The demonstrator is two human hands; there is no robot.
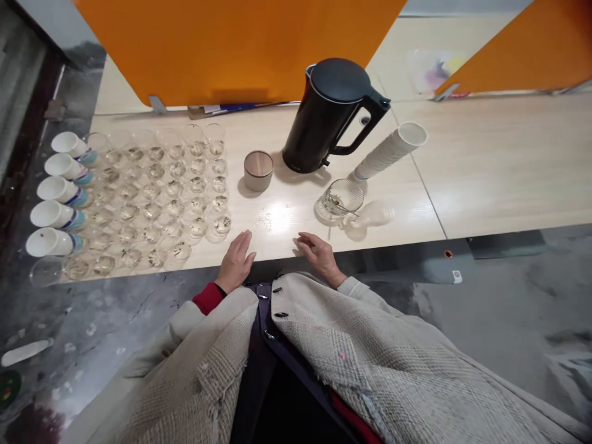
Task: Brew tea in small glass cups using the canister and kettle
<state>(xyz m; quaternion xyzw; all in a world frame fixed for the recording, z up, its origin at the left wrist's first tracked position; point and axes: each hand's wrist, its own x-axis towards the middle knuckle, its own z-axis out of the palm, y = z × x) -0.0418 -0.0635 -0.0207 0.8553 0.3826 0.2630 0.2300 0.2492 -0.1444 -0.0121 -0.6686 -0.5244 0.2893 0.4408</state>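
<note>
Left grip (237, 262): empty, fingers held together and pointing forward, thumb spread aside. Lies over the near edge of the bench (490, 160); contact with the surface cannot be told.

Right grip (319, 253): empty, fingers loosely bent and turned toward the left grip, a gap between the two. Also at the near edge.

Clear cups (222, 226), many, in close rows: left of the left grip and running away ahead of it, the nearest just beside its fingers. Most contain small dark leaf-like bits.

Paper cups (49, 214), five, white with blue patterning: one line beyond the clear cups, well to the left of the left grip.

Ribbed glass (349, 192), one: near the right grip, ahead and to its right. A thin utensil and some dark bits show in it.

Lidded jar (259, 179), small, pale, wood-look top: ahead of the left grip, slightly to its right.

Kettle (308, 123), black, lid down: upright, farther ahead of the right grip, handle toward the right.

Cup stack (388, 151), white, nested: ahead and right of the right grip, beyond the ribbed glass.

Partition (240, 49), orange: across the far side, ahead of both grips.
</note>
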